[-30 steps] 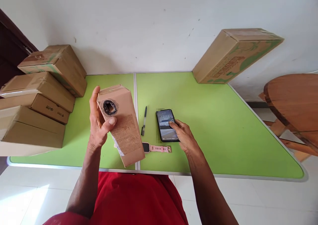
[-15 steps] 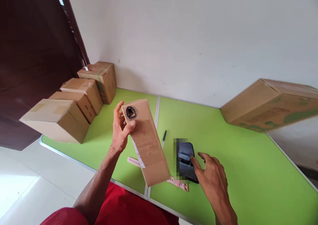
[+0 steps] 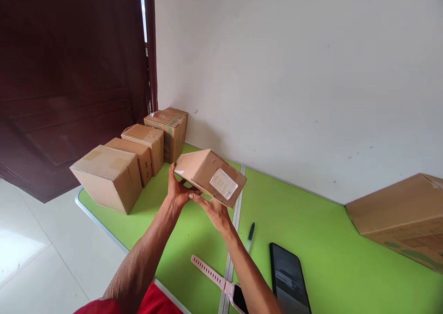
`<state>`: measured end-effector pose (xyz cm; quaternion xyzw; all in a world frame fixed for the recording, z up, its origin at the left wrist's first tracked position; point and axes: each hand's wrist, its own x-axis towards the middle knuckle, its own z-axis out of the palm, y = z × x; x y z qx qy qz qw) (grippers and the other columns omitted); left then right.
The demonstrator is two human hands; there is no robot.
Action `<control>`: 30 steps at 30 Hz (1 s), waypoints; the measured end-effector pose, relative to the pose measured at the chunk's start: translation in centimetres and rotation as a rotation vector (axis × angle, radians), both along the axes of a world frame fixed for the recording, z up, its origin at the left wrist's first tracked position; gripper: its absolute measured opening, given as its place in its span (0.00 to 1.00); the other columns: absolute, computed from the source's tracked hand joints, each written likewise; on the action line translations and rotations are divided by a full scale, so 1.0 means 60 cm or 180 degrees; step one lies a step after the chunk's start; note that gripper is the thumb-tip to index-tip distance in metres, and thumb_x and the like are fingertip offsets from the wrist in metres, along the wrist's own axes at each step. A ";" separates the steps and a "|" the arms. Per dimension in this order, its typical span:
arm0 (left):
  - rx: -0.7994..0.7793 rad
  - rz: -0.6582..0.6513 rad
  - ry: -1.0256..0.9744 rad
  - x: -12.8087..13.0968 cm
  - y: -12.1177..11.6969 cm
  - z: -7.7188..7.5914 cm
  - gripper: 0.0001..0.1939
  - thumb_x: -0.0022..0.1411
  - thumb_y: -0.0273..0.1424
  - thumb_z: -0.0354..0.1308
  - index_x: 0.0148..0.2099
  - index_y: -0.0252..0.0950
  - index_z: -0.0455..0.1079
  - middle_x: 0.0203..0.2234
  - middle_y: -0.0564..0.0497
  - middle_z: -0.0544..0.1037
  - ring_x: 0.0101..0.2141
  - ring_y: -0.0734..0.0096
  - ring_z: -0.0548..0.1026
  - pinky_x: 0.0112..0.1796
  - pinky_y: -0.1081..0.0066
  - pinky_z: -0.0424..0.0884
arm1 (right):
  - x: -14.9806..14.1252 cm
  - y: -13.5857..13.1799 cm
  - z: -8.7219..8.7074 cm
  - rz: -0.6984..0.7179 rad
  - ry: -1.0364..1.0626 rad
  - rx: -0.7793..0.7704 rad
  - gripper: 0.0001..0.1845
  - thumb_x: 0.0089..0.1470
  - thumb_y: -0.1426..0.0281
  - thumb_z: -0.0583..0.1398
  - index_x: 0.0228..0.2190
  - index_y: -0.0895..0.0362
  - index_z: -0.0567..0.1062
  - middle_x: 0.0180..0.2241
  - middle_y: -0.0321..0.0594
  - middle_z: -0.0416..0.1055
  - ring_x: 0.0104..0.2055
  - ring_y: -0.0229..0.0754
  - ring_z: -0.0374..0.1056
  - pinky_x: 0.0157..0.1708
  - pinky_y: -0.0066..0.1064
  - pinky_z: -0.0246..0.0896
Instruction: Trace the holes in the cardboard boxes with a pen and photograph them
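A small cardboard box (image 3: 195, 165) is tilted in the air above the green table (image 3: 194, 231), and both hands hold it. My left hand (image 3: 178, 191) grips its left end, the thumb up along the edge. Under its near lower edge is my right hand (image 3: 215, 210), fingers partly hidden beneath the box. A white label (image 3: 224, 183) with faint print sits on the end facing right. Below my right forearm lies a pink-strapped smartwatch (image 3: 214, 274), partly covered by the arm.
A black phone (image 3: 290, 277) and a dark pen (image 3: 251, 232) lie on the table to the right. Several cardboard boxes (image 3: 104, 178) stand in a row at the left edge. A larger carton (image 3: 394, 208) is at the right by the wall.
My right hand has left the phone and moved left onto the box. The box has been turned, from its holed face to the labelled end. The view has swung left.
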<state>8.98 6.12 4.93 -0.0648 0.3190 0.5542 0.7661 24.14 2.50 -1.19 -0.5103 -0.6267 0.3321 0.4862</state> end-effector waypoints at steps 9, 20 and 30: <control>-0.0254 -0.0574 0.0076 0.004 0.105 -0.019 0.47 0.74 0.64 0.47 0.75 0.29 0.57 0.56 0.30 0.76 0.54 0.40 0.82 0.48 0.46 0.85 | -0.003 0.133 0.027 -0.0223 0.0512 0.0001 0.30 0.48 0.48 0.75 0.46 0.54 0.84 0.53 0.52 0.86 0.60 0.62 0.80 0.66 0.56 0.75; 0.0724 0.0255 0.2242 0.013 0.232 -0.087 0.22 0.76 0.39 0.65 0.67 0.40 0.74 0.69 0.39 0.73 0.64 0.49 0.75 0.64 0.43 0.76 | -0.028 0.408 0.006 -0.1098 -0.0240 -0.0356 0.46 0.37 0.52 0.78 0.54 0.55 0.70 0.59 0.65 0.75 0.65 0.75 0.71 0.67 0.68 0.63; 0.0967 0.0081 0.2645 0.027 0.323 -0.101 0.23 0.76 0.42 0.65 0.67 0.38 0.73 0.65 0.39 0.76 0.61 0.50 0.78 0.61 0.45 0.78 | -0.026 0.438 0.002 -0.0569 -0.0330 -0.0517 0.57 0.53 0.48 0.74 0.73 0.57 0.60 0.74 0.67 0.60 0.77 0.72 0.59 0.76 0.66 0.53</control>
